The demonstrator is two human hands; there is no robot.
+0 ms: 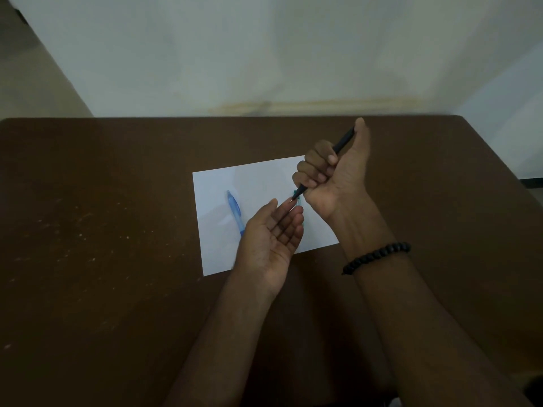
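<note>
- A black bead bracelet (377, 255) sits on the right wrist, closest to me, with both forearms stretched out over the brown table (102, 230).
- The left hand (271, 239) is turned palm up, its fingers straight and pressed side by side, thumb out to one side. It holds nothing. Its fingertips come right up to the tip of the dark pen; I cannot tell whether they touch it.
- Under that hand lies a white sheet of paper (217, 248), and on it a translucent blue pen (234, 211), untouched, its lower end hidden behind the left hand.
- The dark pen (344, 140) is slim and black, held above the paper's far right corner. It slants, tip down toward the left hand. A speck of teal shows at the tip, too small to make out.
- The right hand (332, 174) grips it in a fist, palm toward me, four fingers curled round the barrel, thumb standing straight up along the upper end.
- Behind the table is a pale wall (264, 54).
</note>
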